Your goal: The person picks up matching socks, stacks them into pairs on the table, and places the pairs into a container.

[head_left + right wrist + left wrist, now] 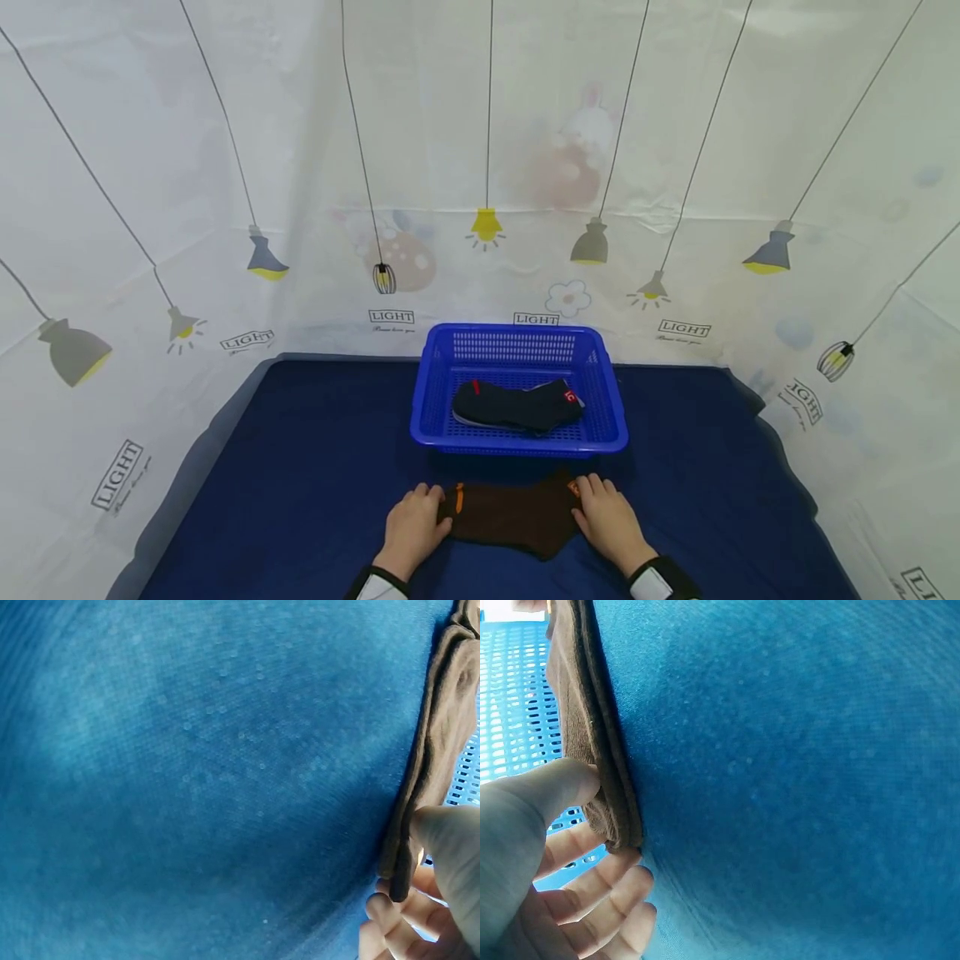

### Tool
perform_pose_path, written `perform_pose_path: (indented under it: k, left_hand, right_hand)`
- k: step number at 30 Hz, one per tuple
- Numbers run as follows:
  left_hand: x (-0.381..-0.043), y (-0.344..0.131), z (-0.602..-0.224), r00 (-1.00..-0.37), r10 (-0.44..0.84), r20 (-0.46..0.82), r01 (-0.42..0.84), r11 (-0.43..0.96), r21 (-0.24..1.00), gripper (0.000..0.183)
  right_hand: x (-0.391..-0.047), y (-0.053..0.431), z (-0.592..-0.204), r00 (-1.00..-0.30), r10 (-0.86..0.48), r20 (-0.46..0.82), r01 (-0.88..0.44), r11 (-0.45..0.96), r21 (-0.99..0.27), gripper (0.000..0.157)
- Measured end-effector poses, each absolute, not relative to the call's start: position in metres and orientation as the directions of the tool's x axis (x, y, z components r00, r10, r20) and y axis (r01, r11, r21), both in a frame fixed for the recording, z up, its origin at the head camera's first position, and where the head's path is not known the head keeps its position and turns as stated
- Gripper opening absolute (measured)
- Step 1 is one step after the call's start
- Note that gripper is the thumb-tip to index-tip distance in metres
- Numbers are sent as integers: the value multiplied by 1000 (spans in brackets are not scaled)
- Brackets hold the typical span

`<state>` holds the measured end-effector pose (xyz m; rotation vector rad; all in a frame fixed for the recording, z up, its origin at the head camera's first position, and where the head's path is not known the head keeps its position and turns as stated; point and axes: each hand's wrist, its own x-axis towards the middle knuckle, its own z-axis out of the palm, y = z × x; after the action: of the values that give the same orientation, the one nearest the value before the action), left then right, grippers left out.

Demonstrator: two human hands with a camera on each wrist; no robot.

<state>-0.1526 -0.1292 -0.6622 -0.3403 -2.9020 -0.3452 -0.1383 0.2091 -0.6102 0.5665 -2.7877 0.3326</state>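
Note:
A pair of brown socks (510,518), one laid over the other, lies lengthwise on the dark blue cloth in the head view. Orange marks show near both ends. My left hand (413,527) pinches the left end, by the orange stripe. In the left wrist view its thumb (574,780) presses on the brown fabric (600,750) with the fingers beyond the edge. At the other end, by the orange label, my right hand (609,518) grips the socks between thumb and fingers. The right wrist view shows that thumb (435,829) against the layered brown edge (420,780).
Just beyond the socks stands a blue plastic basket (517,446) with perforated walls. Dark socks (513,408) with red marks lie inside it. The dark blue cloth (315,475) covers the surface, and a white printed sheet (300,167) rises at the back and sides.

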Motion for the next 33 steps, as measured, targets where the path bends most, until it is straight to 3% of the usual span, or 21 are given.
perform_pose_path:
  k: [11,16,27,33]
  left_hand:
    - [-133,-115,-603,-943,224,246,281,933,225,37]
    - [-134,-113,-606,-947,212,242,269,934,234,36]
    - [-150,-121,-659,-922,226,314,303,926,225,34]
    - [-148,-125,-659,-928,220,302,303,916,264,34]
  right_hand:
    - [-139,203,-623,-862,-350,366,-429,889,-162,47]
    - [-137,201,-623,-865,-341,368,-427,885,-183,48]
    - [-134,201,-621,-871,-342,354,-439,864,-247,43]
    - [-132,202,-616,-876,-332,349,-432,863,-263,41]
